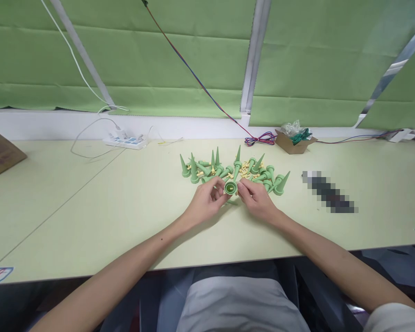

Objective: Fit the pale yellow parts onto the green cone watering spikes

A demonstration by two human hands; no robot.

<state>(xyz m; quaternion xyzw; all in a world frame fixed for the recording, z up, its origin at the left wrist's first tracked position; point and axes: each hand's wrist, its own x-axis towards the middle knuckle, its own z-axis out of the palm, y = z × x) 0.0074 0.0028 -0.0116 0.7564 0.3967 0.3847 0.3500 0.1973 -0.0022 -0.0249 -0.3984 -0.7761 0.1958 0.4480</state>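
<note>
A green plastic spike (230, 187) is held up between my hands, its round open end facing me and something yellowish showing inside. My left hand (210, 199) grips it from the left with curled fingers. At its right rim, my right hand (257, 198) pinches with thumb and forefinger; a small part may sit between them, too hidden to make out. Just beyond lie several more green spikes (194, 170), some standing point up and others on their sides. Small yellow pieces (244, 169) are scattered among them.
A small cardboard box (293, 144) with green items and clear plastic stands at the back right, beside coiled red-blue wire (261, 139). A white power strip (126, 141) lies at the back left. A pixelated dark object (330, 192) rests at right. The table's front edge is close to me.
</note>
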